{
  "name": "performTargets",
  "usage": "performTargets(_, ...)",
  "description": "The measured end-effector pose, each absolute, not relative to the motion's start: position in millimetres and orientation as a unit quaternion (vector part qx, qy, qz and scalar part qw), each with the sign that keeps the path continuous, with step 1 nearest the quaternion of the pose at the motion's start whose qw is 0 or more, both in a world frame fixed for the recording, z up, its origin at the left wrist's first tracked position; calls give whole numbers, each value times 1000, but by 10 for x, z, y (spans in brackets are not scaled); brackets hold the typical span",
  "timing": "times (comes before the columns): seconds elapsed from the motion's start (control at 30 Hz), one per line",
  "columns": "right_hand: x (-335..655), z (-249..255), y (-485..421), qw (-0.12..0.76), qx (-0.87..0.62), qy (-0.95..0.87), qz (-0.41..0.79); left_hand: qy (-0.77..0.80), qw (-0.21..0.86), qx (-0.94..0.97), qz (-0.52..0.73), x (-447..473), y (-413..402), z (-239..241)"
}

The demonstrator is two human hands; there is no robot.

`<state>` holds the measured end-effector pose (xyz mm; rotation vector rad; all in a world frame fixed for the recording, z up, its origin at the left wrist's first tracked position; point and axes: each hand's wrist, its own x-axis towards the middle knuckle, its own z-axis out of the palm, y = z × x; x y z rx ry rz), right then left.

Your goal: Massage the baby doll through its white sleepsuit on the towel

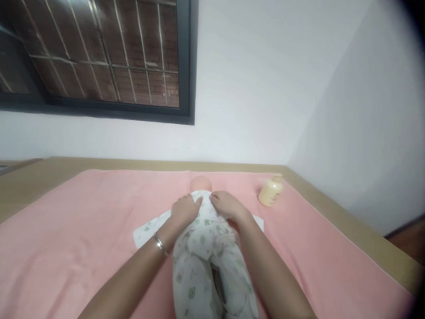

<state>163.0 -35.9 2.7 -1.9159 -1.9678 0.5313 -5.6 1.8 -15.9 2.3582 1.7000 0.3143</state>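
Doll (203,241) in white printed clothes lies mid-scene on pink cloth (83,230), head far, legs near, sleeves out left and right. Left hand (186,208) on the left of its upper body, right hand (229,205) on the right; both touching, fingers bent. Can't tell from here if either grips fabric. Bracelet (160,243) on left wrist. Cream bottle (270,191) upright-ish, far right, apart from the doll.

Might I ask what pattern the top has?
The top has greenish motifs on white, clearest in head view.
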Motion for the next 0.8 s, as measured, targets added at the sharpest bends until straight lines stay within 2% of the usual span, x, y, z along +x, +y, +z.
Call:
performTargets(0.17, 1582, -199, -147, 191, -738, -628, 155, 602, 137, 779, 115, -41, 121, -187)
performTargets(0.33, 1570, -336, -15, 189, -757, -596, 190, 601, 207, 761, 128, -9, 209, -198)
performTargets(0.8, 1578, -353, 9, 164, -763, -593, 196, 612, 173, 757, 149, -2, 290, -369)
